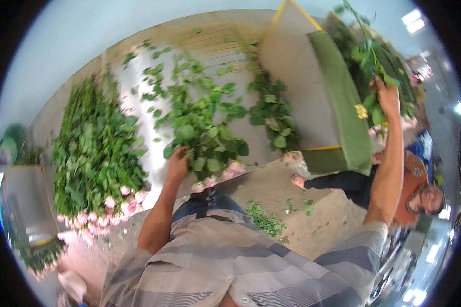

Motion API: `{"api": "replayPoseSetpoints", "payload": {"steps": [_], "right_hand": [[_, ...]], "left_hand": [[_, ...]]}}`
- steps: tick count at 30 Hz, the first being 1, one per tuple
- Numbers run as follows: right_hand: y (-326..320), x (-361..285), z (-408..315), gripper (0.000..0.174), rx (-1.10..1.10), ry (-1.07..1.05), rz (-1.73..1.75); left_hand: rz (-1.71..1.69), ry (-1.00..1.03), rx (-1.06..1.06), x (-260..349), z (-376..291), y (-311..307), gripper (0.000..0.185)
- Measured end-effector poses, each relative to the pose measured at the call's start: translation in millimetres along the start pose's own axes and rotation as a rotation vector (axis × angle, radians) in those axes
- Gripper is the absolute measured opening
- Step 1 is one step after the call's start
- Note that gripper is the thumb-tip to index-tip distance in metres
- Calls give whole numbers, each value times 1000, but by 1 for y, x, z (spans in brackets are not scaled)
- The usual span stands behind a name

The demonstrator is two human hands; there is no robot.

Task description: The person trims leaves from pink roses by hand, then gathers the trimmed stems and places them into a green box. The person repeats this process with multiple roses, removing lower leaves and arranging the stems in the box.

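Observation:
My right hand (386,98) is raised at the right with its fingers closed around a green leafy rose stem (368,42). The stem's cut end points up and away, and pink blooms (376,130) show below, partly behind my forearm. My left hand (178,164) touches the near left side of a loose pile of leafy roses (211,126) on the metal table (153,169). Leaves hide its fingertips, so its grip is unclear. Pink rose heads (234,169) of this pile lie at the table's near edge.
A large rose bunch (96,149) lies at the left, blooms toward me. A smaller leafy bunch (272,115) is right of the middle pile. A green-covered divider panel (340,103) stands beside it. A person (415,180) is at the right. Fallen leaves (267,218) litter the floor.

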State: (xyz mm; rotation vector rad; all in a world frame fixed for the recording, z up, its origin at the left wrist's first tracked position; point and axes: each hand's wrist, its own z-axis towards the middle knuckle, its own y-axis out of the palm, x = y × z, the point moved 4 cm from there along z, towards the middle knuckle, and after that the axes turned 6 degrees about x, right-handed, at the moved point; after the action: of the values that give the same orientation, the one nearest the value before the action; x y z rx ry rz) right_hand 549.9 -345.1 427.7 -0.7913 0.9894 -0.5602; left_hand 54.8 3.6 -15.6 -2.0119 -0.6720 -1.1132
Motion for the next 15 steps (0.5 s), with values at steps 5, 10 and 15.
{"api": "replayPoseSetpoints", "payload": {"steps": [5,10,15], "right_hand": [[-13,12,-24,54,252,27,149],[-16,-79,-184,38,600,-400,326],[237,-120,-292,43,-574,-93,612]], "left_hand": [[91,88,67,32,-17,30,39],[204,154,121,49,-27,29,42],[14,4,89,38,-22,29,44]]}}
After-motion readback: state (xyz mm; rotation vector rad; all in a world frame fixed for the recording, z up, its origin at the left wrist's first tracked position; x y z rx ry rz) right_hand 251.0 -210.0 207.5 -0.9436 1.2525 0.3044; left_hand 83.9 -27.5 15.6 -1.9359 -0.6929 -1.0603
